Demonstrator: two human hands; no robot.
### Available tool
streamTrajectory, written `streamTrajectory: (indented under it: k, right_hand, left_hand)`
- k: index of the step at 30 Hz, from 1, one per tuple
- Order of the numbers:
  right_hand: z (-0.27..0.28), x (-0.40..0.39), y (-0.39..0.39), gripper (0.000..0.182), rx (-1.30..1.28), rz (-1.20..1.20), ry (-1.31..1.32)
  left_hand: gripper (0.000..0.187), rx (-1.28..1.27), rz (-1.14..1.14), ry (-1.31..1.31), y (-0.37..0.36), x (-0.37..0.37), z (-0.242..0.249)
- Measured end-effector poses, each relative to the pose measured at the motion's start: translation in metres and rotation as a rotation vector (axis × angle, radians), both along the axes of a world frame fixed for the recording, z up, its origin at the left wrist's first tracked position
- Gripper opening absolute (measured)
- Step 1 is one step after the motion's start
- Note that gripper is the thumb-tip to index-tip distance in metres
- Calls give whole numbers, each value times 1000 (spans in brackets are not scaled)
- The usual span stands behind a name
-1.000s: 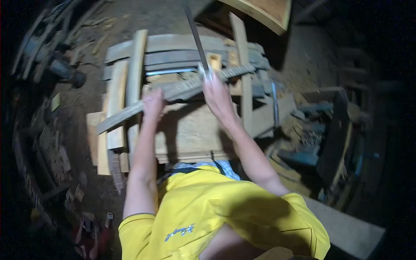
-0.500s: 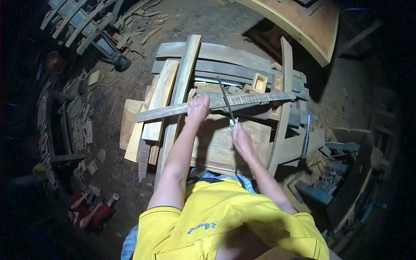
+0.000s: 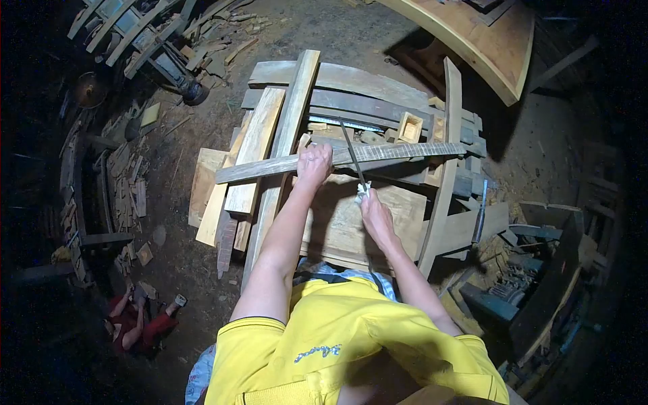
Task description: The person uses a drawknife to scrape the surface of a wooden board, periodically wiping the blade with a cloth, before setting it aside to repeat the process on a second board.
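Dim, littered floor surrounds a low plank bench, lit from above, with dark edges all around and a person in red at the lower left. A large wooden top with a pale edge stands beyond the bench at the upper right, and a wooden bin holding metal parts sits to the lower right. On the bench a long grey wooden bar lies slantwise, its right half marked by a row of short cross lines; its left part passes over a thick pale beam and a shorter pale board, and its right end reaches over a narrow upright-running board. The left hand is closed over the bar near its middle. The right hand, nearer the wearer's yellow shirt, is closed around the lower end of a thin dark tool, where a crumpled whitish wrapping shows just above the fingers. The tool's shaft crosses the bar just right of the left hand, its tip pointing away from the wearer. A small open wooden box sits just behind the bar, and a broad pale panel lies in front of it.
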State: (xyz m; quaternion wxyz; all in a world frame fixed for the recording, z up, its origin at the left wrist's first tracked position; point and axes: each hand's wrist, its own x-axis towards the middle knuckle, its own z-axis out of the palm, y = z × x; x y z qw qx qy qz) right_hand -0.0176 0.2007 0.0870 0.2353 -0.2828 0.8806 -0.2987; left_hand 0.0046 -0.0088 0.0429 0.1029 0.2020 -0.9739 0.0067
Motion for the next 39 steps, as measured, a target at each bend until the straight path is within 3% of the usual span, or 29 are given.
streamTrajectory:
  k: [13,19,21,23,27,31,33,34,35,37,39]
  right_hand:
    - [-16,-4,-1,24,18,14,17]
    - [-26,-2,4,29,-43,1,14]
    - [-22,-5,-2,30,64,40,15]
    - [-25,-10,-1,30,-96,102,19]
    - [-11,-24,-26,30,31,115,2]
    - [-37,-29,-20,30,37,99,-75]
    - [-41,-24,-2,30,41,142,117]
    - [-55,-24,4,31,-202,232,304]
    - [-69,-31,7,31,-199,243,299]
    - [-59,-31,4,29,59,83,43]
    - [-55,-42,-16,27,-41,113,6]
  left_hand:
    - [10,54,20,-28,0,-1,5]
    - [6,95,-83,261,-1,4,-2]
    - [2,76,-44,255,-4,3,-7]
    - [5,71,16,219,-2,3,-14]
    - [6,50,57,167,3,2,-9]
    - [5,11,73,133,4,3,-10]
    - [8,43,62,96,2,3,-12]
    - [9,47,74,119,1,-1,-16]
    - [11,59,86,137,3,-1,-23]
    - [12,87,110,130,7,3,-20]
    - [6,-85,87,252,5,4,-14]
